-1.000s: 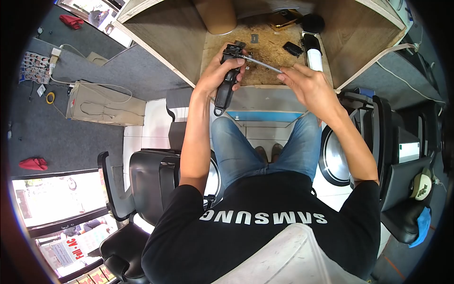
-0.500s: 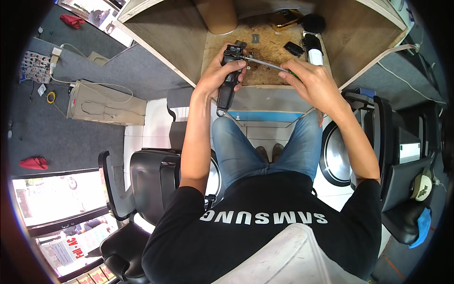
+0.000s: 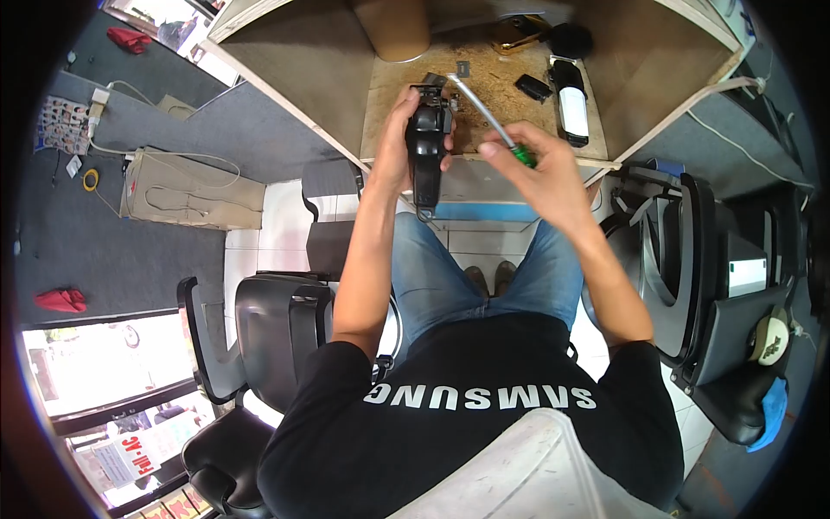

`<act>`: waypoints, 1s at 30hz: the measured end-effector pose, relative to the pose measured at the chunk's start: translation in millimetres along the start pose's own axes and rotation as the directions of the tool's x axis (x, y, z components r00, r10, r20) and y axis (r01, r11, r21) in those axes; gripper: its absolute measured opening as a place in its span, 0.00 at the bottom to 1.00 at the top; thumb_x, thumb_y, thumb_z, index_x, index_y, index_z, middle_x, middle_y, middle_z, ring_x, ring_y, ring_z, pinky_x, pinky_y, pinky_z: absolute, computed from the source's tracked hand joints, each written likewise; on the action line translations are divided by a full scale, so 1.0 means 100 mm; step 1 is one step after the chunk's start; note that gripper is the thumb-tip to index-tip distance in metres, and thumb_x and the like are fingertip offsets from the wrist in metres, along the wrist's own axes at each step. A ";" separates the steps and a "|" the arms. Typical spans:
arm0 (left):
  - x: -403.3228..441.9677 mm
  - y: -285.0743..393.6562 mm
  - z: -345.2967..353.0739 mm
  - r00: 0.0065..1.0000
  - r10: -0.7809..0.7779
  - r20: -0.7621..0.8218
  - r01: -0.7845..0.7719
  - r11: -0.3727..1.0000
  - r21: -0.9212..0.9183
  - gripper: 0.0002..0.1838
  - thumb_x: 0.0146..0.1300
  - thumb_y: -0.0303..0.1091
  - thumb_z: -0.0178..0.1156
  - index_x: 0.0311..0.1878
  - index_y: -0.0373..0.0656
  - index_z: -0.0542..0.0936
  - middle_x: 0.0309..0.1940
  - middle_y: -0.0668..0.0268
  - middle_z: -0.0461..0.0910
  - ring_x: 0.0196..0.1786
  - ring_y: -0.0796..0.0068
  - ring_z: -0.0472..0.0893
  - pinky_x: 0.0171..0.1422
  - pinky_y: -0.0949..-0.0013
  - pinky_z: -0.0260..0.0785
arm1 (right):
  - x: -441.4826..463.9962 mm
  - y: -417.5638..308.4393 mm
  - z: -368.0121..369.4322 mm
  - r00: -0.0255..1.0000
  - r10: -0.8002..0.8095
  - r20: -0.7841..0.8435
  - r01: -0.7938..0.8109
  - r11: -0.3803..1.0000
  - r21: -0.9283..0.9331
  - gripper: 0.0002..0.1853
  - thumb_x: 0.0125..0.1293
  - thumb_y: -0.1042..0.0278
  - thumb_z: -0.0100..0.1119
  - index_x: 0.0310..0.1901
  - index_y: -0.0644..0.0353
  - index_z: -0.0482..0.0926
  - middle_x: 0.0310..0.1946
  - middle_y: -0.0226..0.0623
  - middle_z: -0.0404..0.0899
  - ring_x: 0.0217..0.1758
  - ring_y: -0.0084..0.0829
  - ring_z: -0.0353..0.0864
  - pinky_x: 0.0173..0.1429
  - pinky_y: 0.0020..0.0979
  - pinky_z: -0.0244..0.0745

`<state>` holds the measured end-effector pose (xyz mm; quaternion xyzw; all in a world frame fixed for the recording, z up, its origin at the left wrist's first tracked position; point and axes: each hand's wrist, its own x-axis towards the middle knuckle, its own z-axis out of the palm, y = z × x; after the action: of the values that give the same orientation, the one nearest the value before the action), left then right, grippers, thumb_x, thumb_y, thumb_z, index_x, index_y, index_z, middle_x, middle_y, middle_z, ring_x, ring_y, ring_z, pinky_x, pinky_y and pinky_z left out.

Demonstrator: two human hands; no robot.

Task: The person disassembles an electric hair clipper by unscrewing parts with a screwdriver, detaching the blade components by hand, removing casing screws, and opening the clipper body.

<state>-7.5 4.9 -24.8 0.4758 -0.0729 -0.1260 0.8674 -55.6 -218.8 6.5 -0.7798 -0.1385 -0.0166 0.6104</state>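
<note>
One tool per hand: left hand (image 3: 397, 143) grips black clipper (image 3: 427, 147) near left of worktop (image 3: 494, 76), right hand (image 3: 553, 177) grips green-handled screwdriver (image 3: 484, 112), tip near clipper's far end, apparently fine tool work, calling for careful tip alignment.

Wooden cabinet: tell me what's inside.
A brown cylinder, a black-and-white device and a small black piece, among others. Whatever is behind the cylinder is hidden.
</note>
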 end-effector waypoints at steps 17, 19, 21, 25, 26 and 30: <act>-0.55 -0.03 0.61 0.983 0.068 -0.168 -0.031 0.976 0.215 0.37 0.83 0.65 0.38 0.59 0.35 0.77 0.29 0.58 0.81 0.22 0.71 0.79 0.22 0.68 0.75 | -0.10 -0.05 0.22 0.946 -0.321 -0.036 0.321 0.947 -0.019 0.10 0.73 0.71 0.67 0.46 0.69 0.79 0.33 0.43 0.85 0.30 0.34 0.88 0.31 0.31 0.79; -0.58 0.03 0.70 0.979 0.058 -0.197 -0.010 0.972 0.233 0.39 0.82 0.66 0.37 0.56 0.34 0.79 0.27 0.59 0.80 0.21 0.71 0.79 0.22 0.67 0.75 | -0.04 0.01 0.16 0.869 -0.494 -0.028 0.477 0.852 -0.216 0.11 0.72 0.70 0.68 0.46 0.68 0.78 0.36 0.45 0.85 0.33 0.40 0.88 0.33 0.34 0.79; -0.61 0.07 0.76 0.970 0.062 -0.234 -0.005 0.971 0.238 0.40 0.82 0.66 0.36 0.55 0.34 0.80 0.26 0.59 0.80 0.21 0.71 0.78 0.22 0.67 0.75 | 0.00 0.02 0.13 0.787 -0.616 -0.007 0.579 0.743 -0.337 0.12 0.72 0.68 0.69 0.46 0.67 0.79 0.38 0.45 0.85 0.37 0.45 0.87 0.35 0.37 0.79; -0.63 0.08 0.70 0.982 0.035 -0.187 0.008 0.975 0.223 0.35 0.83 0.62 0.40 0.58 0.35 0.77 0.29 0.58 0.81 0.23 0.71 0.80 0.21 0.67 0.76 | -0.04 -0.04 0.15 0.822 -0.569 -0.037 0.545 0.802 -0.245 0.11 0.72 0.67 0.69 0.44 0.66 0.79 0.35 0.44 0.83 0.35 0.45 0.85 0.37 0.39 0.77; -0.64 0.08 0.67 0.989 0.020 -0.146 0.013 0.975 0.221 0.32 0.83 0.60 0.42 0.60 0.36 0.76 0.31 0.57 0.82 0.24 0.72 0.80 0.21 0.67 0.76 | -0.06 -0.05 0.15 0.846 -0.531 -0.038 0.514 0.833 -0.207 0.11 0.72 0.67 0.70 0.43 0.66 0.79 0.34 0.44 0.83 0.34 0.44 0.85 0.38 0.40 0.76; -0.65 0.04 0.75 0.980 0.137 -0.146 -0.100 0.967 0.233 0.19 0.80 0.45 0.54 0.61 0.40 0.73 0.38 0.57 0.83 0.27 0.72 0.82 0.20 0.66 0.79 | -0.13 -0.13 0.12 0.942 -0.334 0.043 0.336 0.938 -0.085 0.12 0.72 0.66 0.70 0.41 0.66 0.79 0.33 0.43 0.82 0.32 0.44 0.83 0.37 0.41 0.75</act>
<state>-88.0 -35.1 18.6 0.5741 -0.0448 -0.0259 0.8172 -72.9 -207.2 13.7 -0.7719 -0.2768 -0.1156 0.5605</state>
